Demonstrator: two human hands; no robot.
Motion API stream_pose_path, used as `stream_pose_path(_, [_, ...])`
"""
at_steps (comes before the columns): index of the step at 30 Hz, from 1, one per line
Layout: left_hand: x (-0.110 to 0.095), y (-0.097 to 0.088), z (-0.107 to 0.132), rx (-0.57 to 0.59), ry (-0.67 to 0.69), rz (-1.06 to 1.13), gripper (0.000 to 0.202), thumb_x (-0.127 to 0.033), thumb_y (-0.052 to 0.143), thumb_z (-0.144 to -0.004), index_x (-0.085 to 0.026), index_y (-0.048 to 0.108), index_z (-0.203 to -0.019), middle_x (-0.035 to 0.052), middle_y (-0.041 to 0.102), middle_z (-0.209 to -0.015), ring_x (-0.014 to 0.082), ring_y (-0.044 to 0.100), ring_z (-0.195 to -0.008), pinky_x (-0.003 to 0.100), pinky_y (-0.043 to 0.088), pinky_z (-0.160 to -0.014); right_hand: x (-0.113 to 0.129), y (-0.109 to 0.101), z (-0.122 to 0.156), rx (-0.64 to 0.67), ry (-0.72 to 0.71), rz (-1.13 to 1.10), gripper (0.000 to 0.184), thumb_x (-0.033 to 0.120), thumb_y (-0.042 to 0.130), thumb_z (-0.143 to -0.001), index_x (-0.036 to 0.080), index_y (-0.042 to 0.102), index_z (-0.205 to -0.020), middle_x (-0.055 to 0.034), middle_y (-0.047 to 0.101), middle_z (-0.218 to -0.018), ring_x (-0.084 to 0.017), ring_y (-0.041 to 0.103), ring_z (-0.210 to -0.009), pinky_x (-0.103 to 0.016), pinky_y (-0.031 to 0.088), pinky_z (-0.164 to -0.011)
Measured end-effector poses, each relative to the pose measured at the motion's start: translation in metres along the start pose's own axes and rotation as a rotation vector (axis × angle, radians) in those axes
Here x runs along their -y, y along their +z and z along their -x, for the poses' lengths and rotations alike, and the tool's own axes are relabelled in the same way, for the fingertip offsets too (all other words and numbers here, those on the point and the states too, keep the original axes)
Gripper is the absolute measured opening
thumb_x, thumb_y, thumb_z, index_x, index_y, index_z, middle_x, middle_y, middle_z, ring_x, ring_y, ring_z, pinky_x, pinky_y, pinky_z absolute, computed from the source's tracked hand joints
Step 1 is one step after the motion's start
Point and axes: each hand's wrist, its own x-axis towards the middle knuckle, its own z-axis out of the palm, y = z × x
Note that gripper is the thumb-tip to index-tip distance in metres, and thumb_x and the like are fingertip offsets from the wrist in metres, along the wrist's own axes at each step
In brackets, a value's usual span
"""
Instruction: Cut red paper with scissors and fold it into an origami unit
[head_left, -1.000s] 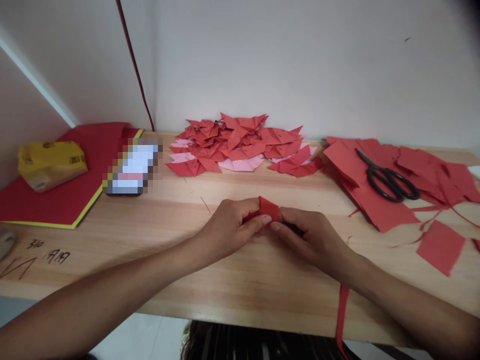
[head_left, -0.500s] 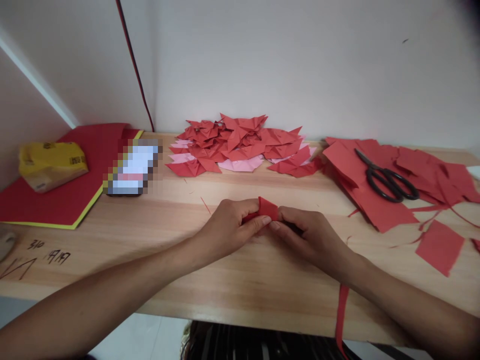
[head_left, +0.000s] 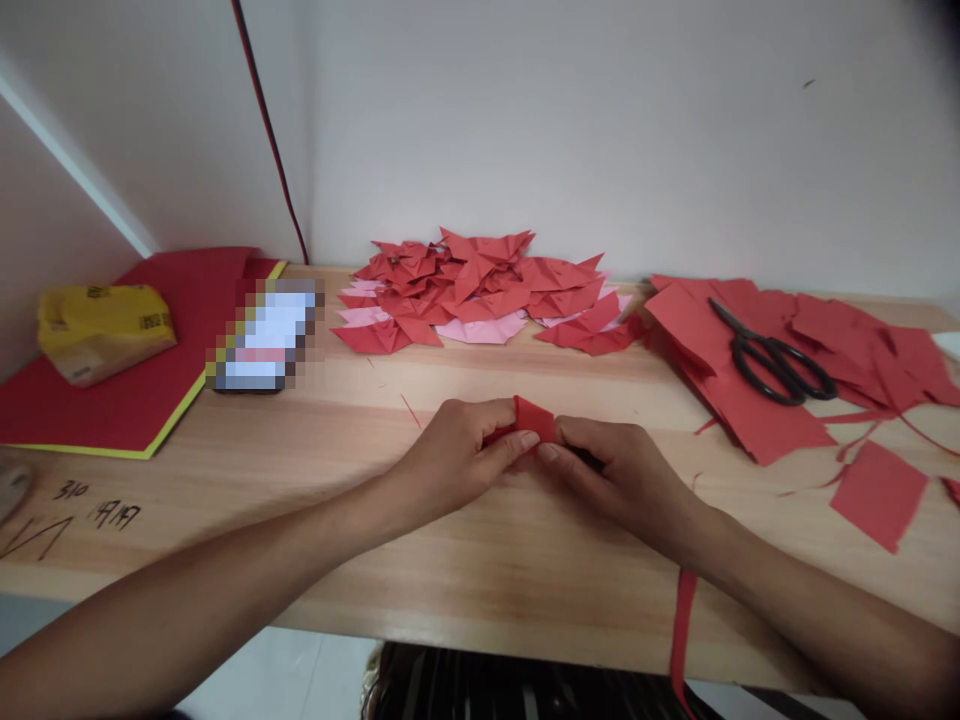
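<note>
Both my hands meet at the middle of the wooden table (head_left: 480, 570), pinching one small folded red paper piece (head_left: 535, 418). My left hand (head_left: 457, 455) grips its left side with thumb and fingers closed. My right hand (head_left: 619, 470) holds the right side, fingers curled over it. Most of the paper is hidden between the fingers; only a red corner sticks up. Behind the hands lies a pile of folded red and pink paper shapes (head_left: 480, 288).
Cut red paper sheets (head_left: 757, 400) with black scissors (head_left: 776, 355) on them lie at the right. A loose red square (head_left: 879, 492) lies nearer. A red strip (head_left: 682, 630) hangs over the front edge. At the left: red card (head_left: 112, 400), yellow packet (head_left: 101, 328), a phone (head_left: 262, 335).
</note>
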Motion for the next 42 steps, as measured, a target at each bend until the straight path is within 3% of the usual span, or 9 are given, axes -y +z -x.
stream_pose_path(21, [-0.0016,-0.0003,-0.0005,-0.025,-0.019,-0.032,0.019,-0.025,0.053,-0.087,-0.015,0.062,-0.074,-0.0012,0.061,-0.067,0.0109,0.055,-0.063,0.021,0.040,-0.060,-0.0015,0.0013,0.0003,-0.006,0.001,-0.006,0.031,0.038,0.044,-0.095,0.018,0.055,-0.073,0.0029,0.048,-0.062,-0.010,0.041,-0.057,-0.023,0.033,-0.053])
stream_pose_path(42, [0.0024,-0.0013,-0.0012,-0.023,0.034,-0.084,0.019,-0.025,0.054,-0.087,-0.014,0.062,-0.075,-0.0025,0.059,-0.064,0.0085,0.051,-0.059,0.018,0.038,-0.056,0.0003,0.0000,-0.0001,-0.024,-0.023,0.052,0.033,0.039,0.042,-0.096,0.018,0.060,-0.076,0.0001,0.058,-0.064,-0.011,0.048,-0.058,-0.023,0.035,-0.053])
